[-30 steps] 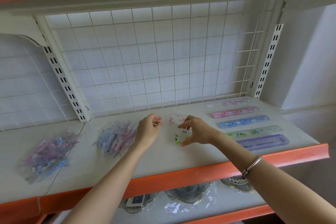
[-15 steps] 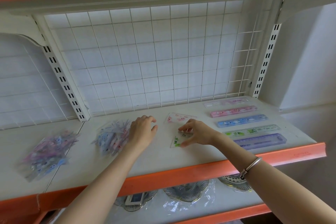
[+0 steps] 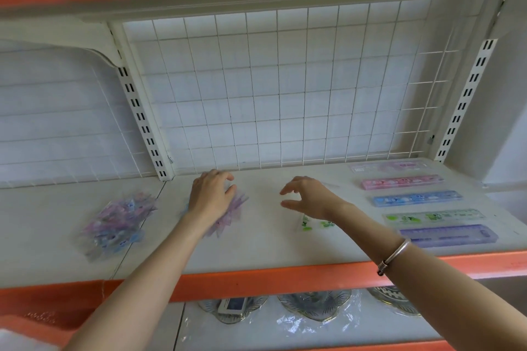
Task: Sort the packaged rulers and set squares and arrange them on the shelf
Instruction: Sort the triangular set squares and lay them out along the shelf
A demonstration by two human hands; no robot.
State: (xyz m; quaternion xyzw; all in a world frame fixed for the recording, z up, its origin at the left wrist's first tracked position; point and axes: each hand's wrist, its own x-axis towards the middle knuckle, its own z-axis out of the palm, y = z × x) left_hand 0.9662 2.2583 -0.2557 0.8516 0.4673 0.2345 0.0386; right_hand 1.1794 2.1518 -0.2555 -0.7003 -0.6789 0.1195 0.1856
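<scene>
Pile of packets (image 3: pixel 237 208) under loosely laid left hand (image 3: pixel 211 197), likely feeding the next pick; right hand (image 3: pixel 309 199) spread, empty, over set square (image 3: pixel 311 223).

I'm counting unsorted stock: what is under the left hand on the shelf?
A pile of packaged set squares, pink, purple and blue, pokes out right of the left hand. The hand covers the pile's middle, so how many lie there cannot be seen.

head view, facing shelf (image 3: pixel 256 248), close, slightly downward
</scene>
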